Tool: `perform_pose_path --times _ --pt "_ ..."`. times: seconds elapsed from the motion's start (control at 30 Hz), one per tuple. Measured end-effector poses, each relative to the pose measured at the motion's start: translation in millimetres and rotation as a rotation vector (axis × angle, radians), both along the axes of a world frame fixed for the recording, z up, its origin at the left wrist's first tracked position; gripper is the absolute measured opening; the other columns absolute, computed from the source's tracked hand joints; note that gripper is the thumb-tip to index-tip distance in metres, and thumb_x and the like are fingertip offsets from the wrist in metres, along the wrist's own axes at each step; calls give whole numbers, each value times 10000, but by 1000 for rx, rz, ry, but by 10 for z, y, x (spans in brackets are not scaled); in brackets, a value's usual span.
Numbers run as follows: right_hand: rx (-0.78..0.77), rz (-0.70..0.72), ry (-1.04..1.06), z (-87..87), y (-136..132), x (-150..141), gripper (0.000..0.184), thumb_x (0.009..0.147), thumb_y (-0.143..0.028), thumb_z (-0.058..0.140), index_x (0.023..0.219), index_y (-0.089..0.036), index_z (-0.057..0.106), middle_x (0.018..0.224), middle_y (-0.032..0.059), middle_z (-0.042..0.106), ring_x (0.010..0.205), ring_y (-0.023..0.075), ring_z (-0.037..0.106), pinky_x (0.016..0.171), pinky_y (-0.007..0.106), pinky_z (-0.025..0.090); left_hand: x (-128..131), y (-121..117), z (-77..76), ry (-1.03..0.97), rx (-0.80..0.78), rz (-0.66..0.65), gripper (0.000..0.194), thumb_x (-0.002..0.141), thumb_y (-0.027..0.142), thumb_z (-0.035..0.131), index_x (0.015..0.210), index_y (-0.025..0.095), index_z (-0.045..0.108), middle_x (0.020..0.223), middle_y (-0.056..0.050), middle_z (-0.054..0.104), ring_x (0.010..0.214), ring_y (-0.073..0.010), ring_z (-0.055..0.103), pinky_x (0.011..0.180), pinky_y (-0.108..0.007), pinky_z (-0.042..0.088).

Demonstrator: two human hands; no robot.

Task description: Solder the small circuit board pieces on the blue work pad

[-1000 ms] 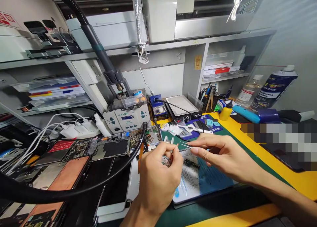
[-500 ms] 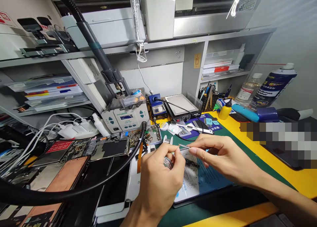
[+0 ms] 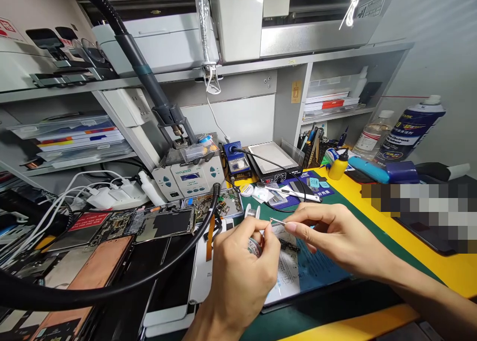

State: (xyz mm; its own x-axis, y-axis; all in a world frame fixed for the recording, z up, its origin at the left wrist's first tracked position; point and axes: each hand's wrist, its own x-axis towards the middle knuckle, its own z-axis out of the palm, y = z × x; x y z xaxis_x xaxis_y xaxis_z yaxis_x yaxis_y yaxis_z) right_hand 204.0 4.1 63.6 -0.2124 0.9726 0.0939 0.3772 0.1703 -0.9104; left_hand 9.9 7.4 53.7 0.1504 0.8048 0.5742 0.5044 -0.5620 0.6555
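Likely fine tip-work | your right fingers (image 3: 302, 231) grip slim silver metal tool (image 3: 278, 221) beside closed left fingers (image 3: 271, 249) | next needs steadiness

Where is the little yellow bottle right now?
In the head view, the yellow bottle is right of centre, beyond the right hand and just left of a light-blue object.

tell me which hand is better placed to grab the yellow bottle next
Probably the right hand: it is nearer the yellow bottle, though it holds a thin metal tool. The left hand is farther off.
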Motion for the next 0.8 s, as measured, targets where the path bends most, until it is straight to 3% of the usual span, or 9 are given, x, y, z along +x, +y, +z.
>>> perform_pose_path --times 0.2,0.57,0.8 --pt "-64 20 93 -16 33 10 257 849 -419 746 816 -166 779 700 0 617 546 105 505 504 242 391 3 -28 13 18 -69 -23 207 887 183 556 704 171 652 538 59 500 481 -80 443 521 -212 368" --pt "-301 31 343 -14 71 -2 285 738 -380 834 658 -137 710 469 -50 522 406 42 341 391 196 211 7 -41 26 -70 -239 -73 219 873 231 570 692 167 677 560 38 519 522 -98 452 510 -209 368" --pt "-484 -7 391 -62 84 -24 341 745 -454 792 658 -148 671 449 -53 498 358 39 294 341 184 122 25 -36 -9 -70 -134 -74 214 881 204 563 702 159 671 563 44 477 523 -91 417 538 -212 369"
